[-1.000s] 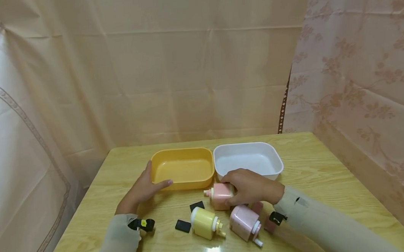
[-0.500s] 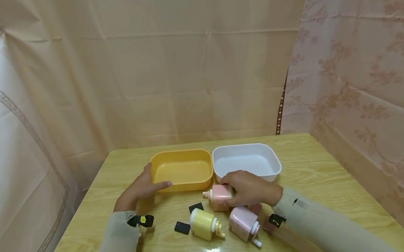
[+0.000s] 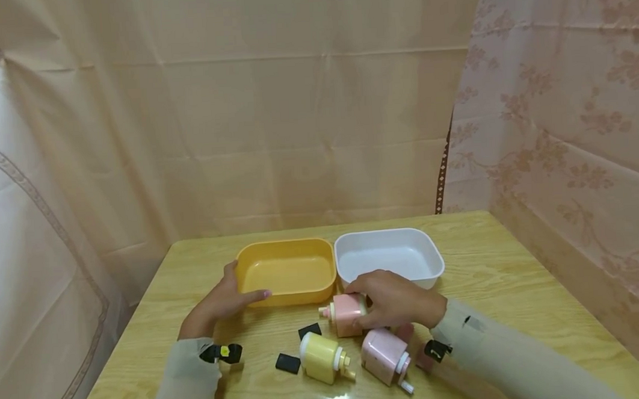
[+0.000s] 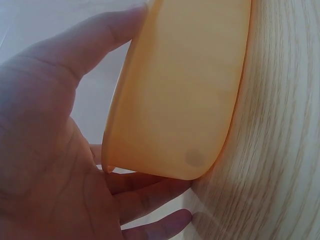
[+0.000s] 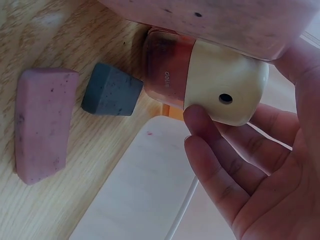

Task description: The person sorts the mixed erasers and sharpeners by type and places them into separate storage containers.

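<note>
While a right hand pinches a pink sharpener, a left hand spans a yellow tray

The pink sharpener is just on the near side of the trays, crank pointing left, between right thumb and fingers. The left fingers are spread round the yellow tray's left end, thumb at its near side. Just right stands a white tray. Nearer lie a yellow sharpener, a lilac sharpener and black blocks. By the right hand are a dark block and a pink block.
</note>
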`<state>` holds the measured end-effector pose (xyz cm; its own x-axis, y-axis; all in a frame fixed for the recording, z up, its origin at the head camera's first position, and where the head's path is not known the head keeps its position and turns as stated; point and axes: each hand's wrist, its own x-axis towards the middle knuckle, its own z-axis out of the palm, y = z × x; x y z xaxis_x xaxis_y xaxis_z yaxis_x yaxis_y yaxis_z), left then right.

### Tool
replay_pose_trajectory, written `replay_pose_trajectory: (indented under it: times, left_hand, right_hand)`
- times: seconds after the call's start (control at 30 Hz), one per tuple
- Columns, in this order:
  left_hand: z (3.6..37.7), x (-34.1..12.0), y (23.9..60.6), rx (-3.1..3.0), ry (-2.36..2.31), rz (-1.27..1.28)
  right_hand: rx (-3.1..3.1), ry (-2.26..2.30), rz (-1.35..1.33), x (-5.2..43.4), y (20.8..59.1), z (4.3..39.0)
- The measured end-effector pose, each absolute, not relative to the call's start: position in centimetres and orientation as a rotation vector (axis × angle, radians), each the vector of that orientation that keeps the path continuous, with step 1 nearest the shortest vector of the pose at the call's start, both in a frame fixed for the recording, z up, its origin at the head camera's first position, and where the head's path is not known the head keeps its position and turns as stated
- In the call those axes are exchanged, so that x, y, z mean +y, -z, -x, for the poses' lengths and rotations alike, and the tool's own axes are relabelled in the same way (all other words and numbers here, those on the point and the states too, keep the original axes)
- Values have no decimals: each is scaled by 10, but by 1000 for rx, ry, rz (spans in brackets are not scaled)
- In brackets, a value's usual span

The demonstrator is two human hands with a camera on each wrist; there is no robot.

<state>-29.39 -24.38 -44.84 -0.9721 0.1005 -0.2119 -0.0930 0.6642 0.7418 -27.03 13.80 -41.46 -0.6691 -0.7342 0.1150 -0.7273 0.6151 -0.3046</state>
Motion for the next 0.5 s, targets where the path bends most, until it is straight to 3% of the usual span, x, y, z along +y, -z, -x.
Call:
replay_pose_trajectory:
  times: [0.5]
  left_hand:
    - [294,-244,448,2647,-1168,26]
  right_hand:
    - [2837,516,1295,137,401,270]
